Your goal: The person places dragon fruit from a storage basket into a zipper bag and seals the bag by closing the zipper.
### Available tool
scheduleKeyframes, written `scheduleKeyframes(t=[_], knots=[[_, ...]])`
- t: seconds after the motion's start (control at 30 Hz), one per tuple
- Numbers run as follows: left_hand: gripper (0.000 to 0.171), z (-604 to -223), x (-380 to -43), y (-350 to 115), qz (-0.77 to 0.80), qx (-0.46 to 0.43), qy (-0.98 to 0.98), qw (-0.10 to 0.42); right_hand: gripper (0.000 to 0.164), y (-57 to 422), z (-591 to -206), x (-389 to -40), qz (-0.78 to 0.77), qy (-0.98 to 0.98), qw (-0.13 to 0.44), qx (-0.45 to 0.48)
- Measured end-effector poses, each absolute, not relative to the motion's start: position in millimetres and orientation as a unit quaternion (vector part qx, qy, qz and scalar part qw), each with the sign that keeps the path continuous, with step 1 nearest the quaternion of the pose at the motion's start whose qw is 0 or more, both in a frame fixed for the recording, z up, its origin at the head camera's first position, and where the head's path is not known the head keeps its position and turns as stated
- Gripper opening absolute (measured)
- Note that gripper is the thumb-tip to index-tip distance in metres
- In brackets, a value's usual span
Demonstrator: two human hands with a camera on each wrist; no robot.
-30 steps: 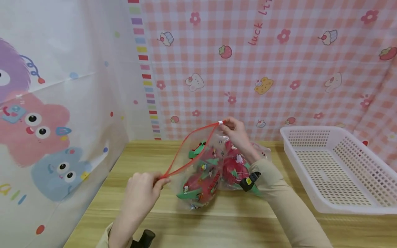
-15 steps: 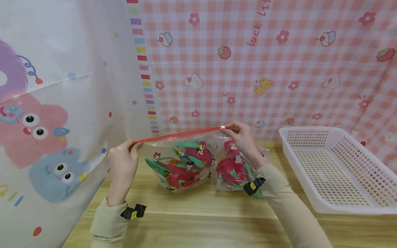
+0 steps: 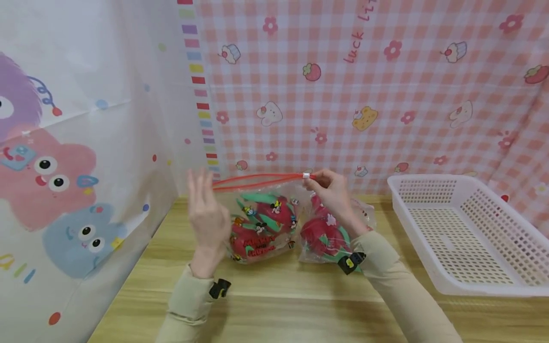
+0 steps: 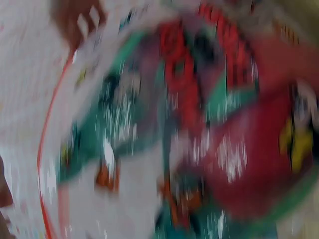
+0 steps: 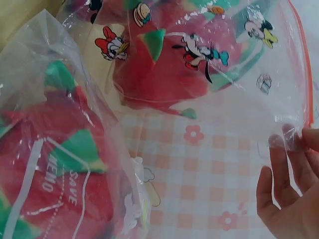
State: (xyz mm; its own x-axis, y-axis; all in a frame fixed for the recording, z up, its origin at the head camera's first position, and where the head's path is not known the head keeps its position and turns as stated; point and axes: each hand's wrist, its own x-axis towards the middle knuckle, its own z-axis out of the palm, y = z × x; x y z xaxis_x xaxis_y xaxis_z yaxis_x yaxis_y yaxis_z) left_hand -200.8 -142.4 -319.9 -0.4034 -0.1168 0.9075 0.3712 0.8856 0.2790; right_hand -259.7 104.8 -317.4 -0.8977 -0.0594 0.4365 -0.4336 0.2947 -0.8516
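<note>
A clear zip bag (image 3: 261,245) with cartoon prints and a red zip edge holds dragon fruits, red with green scales. My right hand (image 3: 333,191) pinches the bag's top right corner beside the white slider (image 3: 306,176). In the right wrist view, that hand's fingertips (image 5: 275,141) lie against the clear film. My left hand (image 3: 208,214) is raised with straight fingers at the bag's left end, overlapping it in the head view. The red edge is slightly parted. The left wrist view is blurred but shows the printed bag (image 4: 139,169) close up.
A second clear bag (image 5: 75,209) with more dragon fruit lies on the wooden table (image 3: 274,309), right beside the first and partly behind my right forearm. A white perforated basket (image 3: 429,267) stands at the right. A pink checked cloth (image 3: 343,95) hangs behind.
My left hand first pulls the bag's left corner outward and up, drawing the gaping mouth straight. Now it has let go, moved right and straightened its fingers. The right hand keeps its pinch.
</note>
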Motion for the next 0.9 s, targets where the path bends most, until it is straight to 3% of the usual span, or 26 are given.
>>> scheduleKeyframes(t=[0.1,0.23,0.37,0.5,0.9], knots=[[0.045,-324,-210,-108,-0.137,-0.218,-0.765,0.591,0.018,101,-318,-257,0.564,-0.793,0.180,0.146],[0.037,-322,-229,-72,-0.073,-0.317,-0.762,0.561,0.016,97,-317,-253,0.548,-0.800,0.203,0.133],[0.033,-323,-247,-56,-0.032,-0.325,-0.780,0.534,0.014,93,-315,-247,0.517,-0.813,0.230,0.138],[0.030,-327,-258,-55,-0.033,-0.323,-0.777,0.540,0.014,90,-313,-241,0.490,-0.820,0.247,0.163],[0.013,-329,-260,-60,-0.051,-0.319,-0.770,0.550,0.013,91,-314,-242,0.476,-0.823,0.247,0.189]])
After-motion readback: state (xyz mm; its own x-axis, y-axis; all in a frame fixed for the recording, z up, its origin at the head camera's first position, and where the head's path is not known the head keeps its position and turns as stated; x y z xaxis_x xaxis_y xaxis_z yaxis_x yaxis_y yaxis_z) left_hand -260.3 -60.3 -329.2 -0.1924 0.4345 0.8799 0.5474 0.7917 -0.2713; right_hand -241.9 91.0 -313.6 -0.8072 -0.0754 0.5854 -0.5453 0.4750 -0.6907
